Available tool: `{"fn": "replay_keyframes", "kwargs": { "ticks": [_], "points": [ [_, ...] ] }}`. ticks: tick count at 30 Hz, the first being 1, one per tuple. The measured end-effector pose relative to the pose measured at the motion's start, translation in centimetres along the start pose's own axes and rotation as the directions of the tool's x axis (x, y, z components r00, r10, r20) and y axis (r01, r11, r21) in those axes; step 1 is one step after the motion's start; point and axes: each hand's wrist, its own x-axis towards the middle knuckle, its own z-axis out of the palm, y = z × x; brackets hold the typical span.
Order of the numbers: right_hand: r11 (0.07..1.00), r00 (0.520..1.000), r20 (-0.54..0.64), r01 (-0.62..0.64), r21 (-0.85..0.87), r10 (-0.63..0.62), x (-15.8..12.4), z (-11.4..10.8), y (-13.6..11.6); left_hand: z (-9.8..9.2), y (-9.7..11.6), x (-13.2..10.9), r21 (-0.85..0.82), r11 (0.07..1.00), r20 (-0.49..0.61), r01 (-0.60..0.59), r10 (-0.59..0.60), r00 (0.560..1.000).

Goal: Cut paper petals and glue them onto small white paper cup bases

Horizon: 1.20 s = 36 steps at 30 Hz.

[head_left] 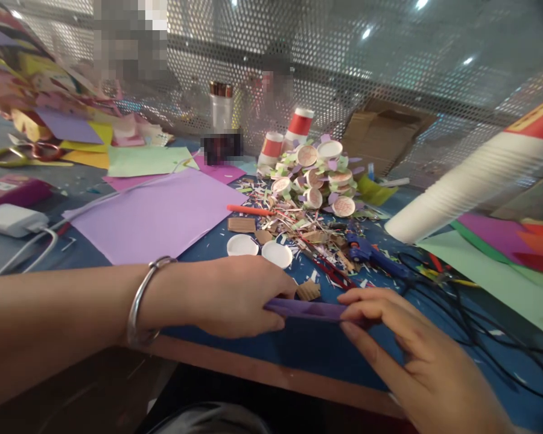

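Between my two hands, low over the front of the blue table, is a narrow folded strip of purple paper (310, 309). My left hand (226, 295), with a silver bangle at the wrist, pinches the strip's left end. Thumb and fingertips of my right hand (402, 337) grip its right end. Just beyond my left hand lie two white paper discs (277, 254) and a bit of brown cardboard (308, 290). A large lilac sheet (163, 211) lies flat to the left.
Paper scraps (298, 223) surround a heap of cut paper-cup pieces (319, 175). A blue glue gun (373, 253) with black cable (461, 325) lies right, beneath a leaning stack of paper cups (470, 175). Scissors (22, 154) and a white charger (13, 220) are left. Perforated metal panelling (344, 54) stands behind.
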Motion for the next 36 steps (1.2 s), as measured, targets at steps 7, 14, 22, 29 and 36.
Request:
{"fn": "replay_keyframes", "kwargs": {
  "ticks": [7,14,22,29,36],
  "points": [
    [0.924,0.959,0.127,-0.279,0.261,0.253,3.2,-1.4,0.5,-0.5,-1.0,1.3,-0.368,0.928,0.093,-0.062,0.103,0.990],
    [0.784,0.923,0.229,-0.383,0.489,0.309,6.0,-0.8,0.7,0.6,-2.2,0.9,-0.504,0.862,-0.021,-0.054,0.051,0.999],
    [0.577,0.855,0.418,-0.517,0.632,0.308,8.5,-0.3,1.0,1.1,-3.0,2.2,-0.704,0.695,-0.131,-0.146,0.075,0.989],
    [0.580,0.847,0.440,-0.526,0.622,0.297,8.7,1.0,0.5,2.2,-2.3,2.2,-0.571,0.808,-0.292,-0.146,-0.033,0.956],
    [0.588,0.865,0.415,-0.498,0.638,0.282,8.3,1.2,0.5,2.2,-2.2,2.2,-0.470,0.872,-0.345,-0.135,-0.042,0.938]
  ]
}}
